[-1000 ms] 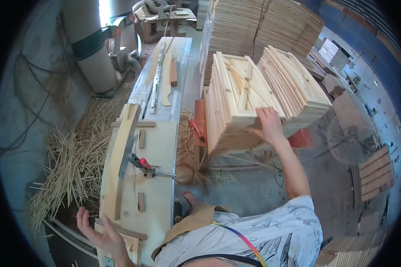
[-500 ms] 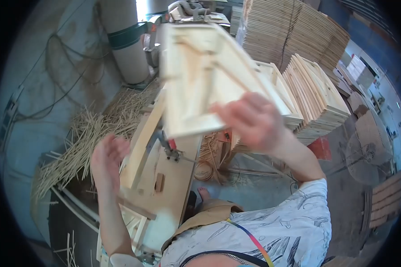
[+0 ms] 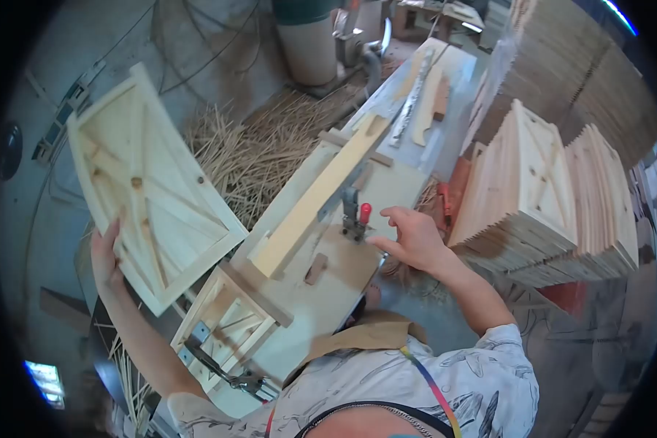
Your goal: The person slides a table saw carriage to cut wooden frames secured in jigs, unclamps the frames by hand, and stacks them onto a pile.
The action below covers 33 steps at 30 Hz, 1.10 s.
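Observation:
My left hand (image 3: 108, 259) grips a pale wooden framed panel (image 3: 174, 201) with diagonal braces by its near-left edge. The panel is raised and tilted, to the left of the workbench (image 3: 343, 281). My right hand (image 3: 422, 239) is empty, thumb and index finger apart, just right of a toggle clamp (image 3: 352, 219) with a red-tipped handle; I cannot tell whether they touch. A long wooden bar (image 3: 321, 193) lies along the bench. At its near end, another braced wooden frame (image 3: 259, 325) lies beside a second toggle clamp (image 3: 247, 382).
A heap of thin wooden sticks (image 3: 244, 150) lies beyond the bench on the left. Stacked panels (image 3: 522, 182) stand to the right. A small wood block (image 3: 316, 269) and several wood pieces (image 3: 429, 102) lie on the bench. A large drum (image 3: 308, 55) stands at the back.
The panel has passed from my right hand to my left and swung to the left side. My right hand has come down beside the red-tipped clamp. The view has turned.

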{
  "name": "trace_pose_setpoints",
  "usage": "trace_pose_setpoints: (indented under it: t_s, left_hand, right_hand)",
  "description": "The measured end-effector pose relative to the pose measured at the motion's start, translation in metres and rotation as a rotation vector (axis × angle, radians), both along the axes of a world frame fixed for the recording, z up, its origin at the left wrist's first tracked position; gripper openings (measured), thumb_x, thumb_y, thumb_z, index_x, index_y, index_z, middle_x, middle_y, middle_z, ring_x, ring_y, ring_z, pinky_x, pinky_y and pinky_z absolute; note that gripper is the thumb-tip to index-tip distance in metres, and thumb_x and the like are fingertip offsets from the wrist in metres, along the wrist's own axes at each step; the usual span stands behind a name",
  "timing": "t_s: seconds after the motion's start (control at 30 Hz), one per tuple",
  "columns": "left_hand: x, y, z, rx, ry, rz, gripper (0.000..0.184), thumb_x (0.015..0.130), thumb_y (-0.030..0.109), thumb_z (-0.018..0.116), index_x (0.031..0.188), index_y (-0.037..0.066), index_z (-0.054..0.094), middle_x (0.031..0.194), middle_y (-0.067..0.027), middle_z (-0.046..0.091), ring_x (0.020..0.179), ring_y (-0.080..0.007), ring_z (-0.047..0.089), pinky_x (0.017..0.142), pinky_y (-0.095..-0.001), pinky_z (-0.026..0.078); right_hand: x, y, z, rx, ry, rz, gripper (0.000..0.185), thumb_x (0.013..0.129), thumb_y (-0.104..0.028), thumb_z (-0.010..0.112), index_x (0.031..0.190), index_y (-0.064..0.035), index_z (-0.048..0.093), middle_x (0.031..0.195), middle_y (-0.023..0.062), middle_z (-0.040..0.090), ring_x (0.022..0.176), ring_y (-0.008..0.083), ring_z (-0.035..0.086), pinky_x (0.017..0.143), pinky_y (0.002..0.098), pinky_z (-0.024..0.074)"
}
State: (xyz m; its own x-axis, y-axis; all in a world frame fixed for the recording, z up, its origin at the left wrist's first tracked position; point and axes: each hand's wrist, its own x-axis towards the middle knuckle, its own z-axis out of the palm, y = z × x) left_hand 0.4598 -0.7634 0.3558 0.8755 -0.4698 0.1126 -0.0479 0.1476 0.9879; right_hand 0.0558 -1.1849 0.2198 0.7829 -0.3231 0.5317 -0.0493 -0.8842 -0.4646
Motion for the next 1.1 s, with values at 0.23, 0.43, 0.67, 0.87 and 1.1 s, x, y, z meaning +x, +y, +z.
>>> trace_pose_setpoints:
  t_s: [0.23, 0.43, 0.67, 0.87, 1.1]
  left_hand:
    - [0.062, -0.151, -0.09, 0.649, -0.16, -0.238, 0.04, 0.088, 0.019, 0.08, 0.122, -0.002, 0.074, 0.104, -0.0079, 0.078, 0.089, -0.0137, 0.072, 0.079, -0.029, 0.057]
    - [0.098, -0.233, -0.219, 1.025, -0.071, -0.555, 0.038, 0.086, 0.031, 0.085, 0.108, 0.001, 0.078, 0.086, -0.0051, 0.074, 0.07, -0.0142, 0.064, 0.066, -0.0329, 0.052]
    - [0.074, -0.28, -0.309, 1.201, -0.399, -0.386, 0.054, 0.096, 0.05, 0.073, 0.091, -0.004, 0.069, 0.083, -0.028, 0.067, 0.08, -0.0446, 0.065, 0.074, -0.0484, 0.052]
    - [0.116, -0.316, -0.336, 1.183, -0.613, -0.505, 0.065, 0.101, 0.056, 0.061, 0.097, -0.008, 0.07, 0.094, -0.0329, 0.07, 0.094, -0.051, 0.068, 0.084, -0.0542, 0.052]
    - [0.12, -0.315, -0.328, 1.129, -0.249, -0.566, 0.067, 0.107, 0.053, 0.051, 0.124, -0.01, 0.067, 0.123, -0.0333, 0.069, 0.12, -0.0451, 0.066, 0.102, -0.0479, 0.05]
  right_hand:
    - [0.053, -0.024, -0.027, 0.155, 0.063, -0.024, 0.027, 0.093, -0.025, 0.078, 0.09, -0.0054, 0.06, 0.069, 0.011, 0.063, 0.058, 0.0293, 0.065, 0.055, 0.0395, 0.0508]
    - [0.071, -0.034, -0.023, 0.087, 0.217, 0.024, 0.021, 0.088, -0.015, 0.074, 0.082, -0.0056, 0.057, 0.067, 0.0087, 0.063, 0.056, 0.0311, 0.065, 0.05, 0.0414, 0.0507]
    - [0.078, -0.054, -0.003, 0.131, 0.322, 0.059, 0.019, 0.087, -0.018, 0.071, 0.081, -0.0054, 0.058, 0.064, 0.0095, 0.064, 0.056, 0.0303, 0.067, 0.049, 0.0426, 0.0518]
    - [0.026, -0.055, 0.001, 0.02, 0.675, 0.086, 0.017, 0.091, -0.015, 0.065, 0.088, -0.0003, 0.058, 0.065, 0.0119, 0.067, 0.056, 0.0305, 0.069, 0.047, 0.0429, 0.053]
    - [0.01, -0.039, -0.097, 0.086, 1.057, 0.036, 0.029, 0.102, -0.022, 0.059, 0.107, 0.0062, 0.058, 0.073, 0.0174, 0.071, 0.063, 0.0346, 0.073, 0.052, 0.0456, 0.0555]
